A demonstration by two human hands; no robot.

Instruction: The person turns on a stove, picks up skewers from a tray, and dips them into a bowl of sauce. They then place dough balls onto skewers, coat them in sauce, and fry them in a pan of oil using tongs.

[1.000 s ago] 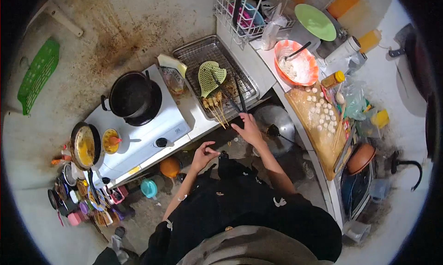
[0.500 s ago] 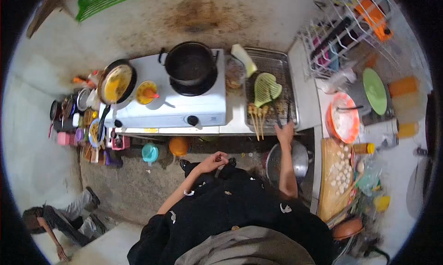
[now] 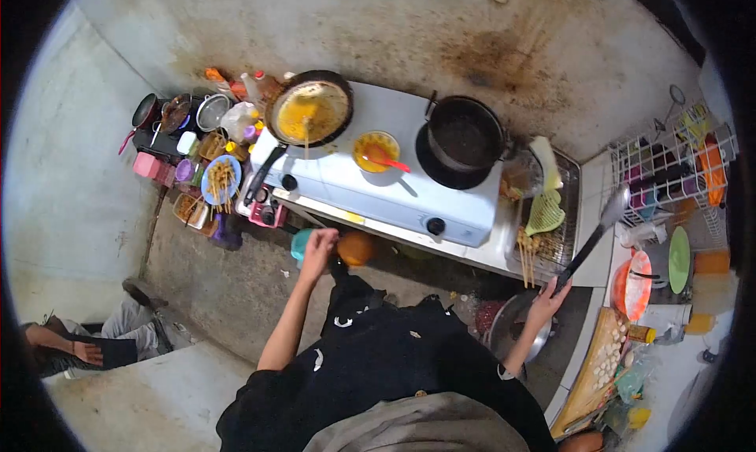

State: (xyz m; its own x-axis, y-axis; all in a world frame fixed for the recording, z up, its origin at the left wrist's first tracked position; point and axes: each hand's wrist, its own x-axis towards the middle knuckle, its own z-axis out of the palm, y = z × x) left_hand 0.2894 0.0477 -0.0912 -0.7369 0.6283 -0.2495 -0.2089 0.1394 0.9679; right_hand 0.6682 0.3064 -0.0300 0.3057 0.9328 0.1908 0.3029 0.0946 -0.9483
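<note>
My right hand [image 3: 549, 301] grips the black handle of a spatula [image 3: 584, 251], its metal head raised toward the dish rack at the upper right. My left hand [image 3: 319, 251] hovers in front of the stove, its fingers curled together; anything inside them is hidden. Nearest to it are a teal container [image 3: 301, 245] and an orange round object [image 3: 356, 249] below the counter. On the stove [image 3: 315, 176] sit a frying pan [image 3: 309, 109] with yellow egg-like liquid and a skewer in it, a cup of yellow mixture [image 3: 370, 143] with a red spoon, and a dark pot [image 3: 465, 133].
A metal tray [image 3: 568, 192] right of the stove bears a light-green slotted utensil [image 3: 545, 213] and skewers [image 3: 527, 259]. A blue plate [image 3: 221, 179] of skewers stands left. White balls lie on a wooden board [image 3: 587, 365]. Another person [image 3: 94, 346] sits at lower left.
My right hand has lifted the spatula off the tray and raised it. My left hand has moved left, toward the frying pan's side. The camera view has turned left.
</note>
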